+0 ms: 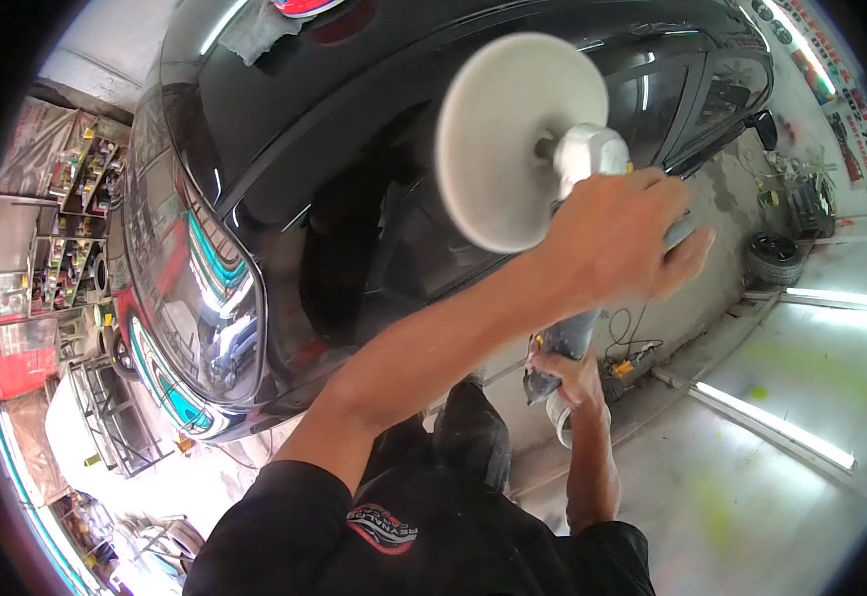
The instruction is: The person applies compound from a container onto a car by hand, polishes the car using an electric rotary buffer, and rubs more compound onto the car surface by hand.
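A polisher (592, 157) with a large, round, pale pad (513, 139) is held in front of a glossy black car (354, 189). The pad's face is turned to the left, and its surface looks smeared, as if by motion. My left hand (627, 238) is closed over the front of the tool, just behind its silver head, with my arm crossing in front of the car. Lower down, my right hand (571, 375) is wrapped round the polisher's rear end. Whether the pad touches the car's panel cannot be told.
A grey cloth (260, 32) lies on the car at the top. Shelves with small items (81, 189) stand at the left. A tire (776, 258) and a coiled cable (632, 343) with an orange part are on the floor at the right. White wall panels carry light tubes.
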Tool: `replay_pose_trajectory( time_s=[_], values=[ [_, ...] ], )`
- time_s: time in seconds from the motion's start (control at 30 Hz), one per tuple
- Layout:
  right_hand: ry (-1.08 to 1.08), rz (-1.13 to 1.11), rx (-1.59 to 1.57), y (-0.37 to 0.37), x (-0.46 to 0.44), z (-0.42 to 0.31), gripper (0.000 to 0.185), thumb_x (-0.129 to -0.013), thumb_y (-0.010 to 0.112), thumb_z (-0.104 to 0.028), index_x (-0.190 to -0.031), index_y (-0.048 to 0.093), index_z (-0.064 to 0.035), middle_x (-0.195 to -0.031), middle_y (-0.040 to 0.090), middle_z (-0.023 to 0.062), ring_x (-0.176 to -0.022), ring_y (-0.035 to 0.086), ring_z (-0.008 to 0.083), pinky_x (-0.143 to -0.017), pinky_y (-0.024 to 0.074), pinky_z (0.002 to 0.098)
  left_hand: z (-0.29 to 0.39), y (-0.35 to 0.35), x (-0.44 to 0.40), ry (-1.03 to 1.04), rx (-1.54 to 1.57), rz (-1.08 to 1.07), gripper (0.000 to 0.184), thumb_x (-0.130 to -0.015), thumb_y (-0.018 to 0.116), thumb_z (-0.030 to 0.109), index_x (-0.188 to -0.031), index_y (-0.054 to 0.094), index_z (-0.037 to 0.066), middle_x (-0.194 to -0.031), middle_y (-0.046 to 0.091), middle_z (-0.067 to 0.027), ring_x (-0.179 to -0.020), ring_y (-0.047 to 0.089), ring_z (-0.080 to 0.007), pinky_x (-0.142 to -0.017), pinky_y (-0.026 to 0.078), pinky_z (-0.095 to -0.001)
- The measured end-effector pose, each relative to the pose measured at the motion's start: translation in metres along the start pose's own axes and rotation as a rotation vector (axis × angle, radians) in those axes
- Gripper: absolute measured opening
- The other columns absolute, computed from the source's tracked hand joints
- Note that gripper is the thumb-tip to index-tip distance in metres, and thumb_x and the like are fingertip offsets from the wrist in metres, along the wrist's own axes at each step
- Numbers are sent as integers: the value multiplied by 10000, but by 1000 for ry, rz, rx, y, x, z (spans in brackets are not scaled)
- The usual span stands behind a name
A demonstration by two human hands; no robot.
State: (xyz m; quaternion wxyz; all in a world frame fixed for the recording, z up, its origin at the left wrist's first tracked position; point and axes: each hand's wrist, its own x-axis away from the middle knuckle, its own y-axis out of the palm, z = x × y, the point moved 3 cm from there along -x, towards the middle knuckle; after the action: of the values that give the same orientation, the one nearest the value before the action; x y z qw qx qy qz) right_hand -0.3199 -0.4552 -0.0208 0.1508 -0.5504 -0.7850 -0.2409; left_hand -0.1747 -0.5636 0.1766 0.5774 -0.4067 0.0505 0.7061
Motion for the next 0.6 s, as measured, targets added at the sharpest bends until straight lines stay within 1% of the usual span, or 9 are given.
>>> replay_pose_trajectory(
  time_s=[0.03, 0.07, 0.13, 0.2, 0.23, 0.27, 0.37, 0.57, 0.6],
  values=[
    [-6, 11, 61, 3, 6, 10, 332, -701, 823, -99, -995, 695, -15, -807, 695, 54, -714, 671, 163, -677, 546, 329, 1, -12, 14, -3, 8, 19, 266, -820, 766, 238, -781, 602, 33, -710, 610, -143, -569, 604, -334, -527, 488, -413],
    [-26, -36, 88, 8, 13, 22, 444, -690, 861, -128, -1080, 681, -18, -824, 712, 52, -715, 679, 160, -669, 552, 327, 4, -27, 29, -6, 21, 39, 255, -813, 774, 227, -791, 611, 32, -710, 612, -139, -565, 606, -331, -521, 489, -405],
    [80, -118, 293, 30, 33, 26, 544, -689, 877, -155, -1165, 652, -17, -922, 727, 76, -816, 694, 185, -750, 557, 346, 14, -67, 59, 13, 2, 21, 221, -793, 781, 188, -863, 659, 18, -741, 639, -148, -586, 640, -311, -513, 501, -374],
    [94, -218, 397, 58, 50, 33, 628, -690, 890, -176, -1235, 621, -17, -1026, 725, 100, -927, 692, 208, -837, 548, 367, 22, -105, 94, 10, -24, -14, 271, -794, 767, 202, -929, 686, -19, -785, 671, -182, -609, 666, -299, -525, 522, -345],
    [51, -266, 395, 75, 58, 38, 663, -690, 895, -184, -1262, 605, -17, -1081, 715, 113, -988, 682, 219, -883, 536, 378, 28, -129, 123, 50, -76, 98, 315, -793, 758, 225, -944, 679, -41, -804, 682, -185, -641, 673, -284, -580, 547, -336],
    [40, -319, 384, 81, 60, 41, 682, -691, 897, -186, -1279, 595, -17, -1124, 703, 121, -1039, 669, 227, -922, 522, 386, 40, -143, 130, 27, -151, 45, 348, -803, 746, 241, -962, 677, -60, -824, 691, -180, -685, 684, -282, -641, 563, -335],
    [100, -466, 313, 92, 65, 58, 713, -693, 902, -179, -1307, 576, -20, -1236, 662, 140, -1172, 622, 246, -1026, 472, 405, 51, -158, 143, -108, -119, -21, 337, -802, 738, 225, -972, 682, -61, -822, 690, -178, -717, 694, -279, -680, 567, -347],
    [54, -358, 132, 68, 50, 52, 744, -686, 906, -143, -1331, 552, -32, -1237, 662, 111, -1134, 641, 234, -990, 498, 384, 35, -114, 110, -29, -84, -49, 303, -785, 775, 184, -957, 668, -41, -805, 657, -177, -637, 666, -277, -555, 529, -324],
    [45, -361, -51, 62, 46, 43, 690, -704, 891, -143, -1312, 576, -52, -1206, 674, 80, -1108, 647, 206, -951, 513, 374, 30, -100, 100, -25, -59, -59, 284, -783, 777, 171, -948, 668, -34, -788, 648, -166, -626, 657, -280, -547, 523, -329]
  ],
)
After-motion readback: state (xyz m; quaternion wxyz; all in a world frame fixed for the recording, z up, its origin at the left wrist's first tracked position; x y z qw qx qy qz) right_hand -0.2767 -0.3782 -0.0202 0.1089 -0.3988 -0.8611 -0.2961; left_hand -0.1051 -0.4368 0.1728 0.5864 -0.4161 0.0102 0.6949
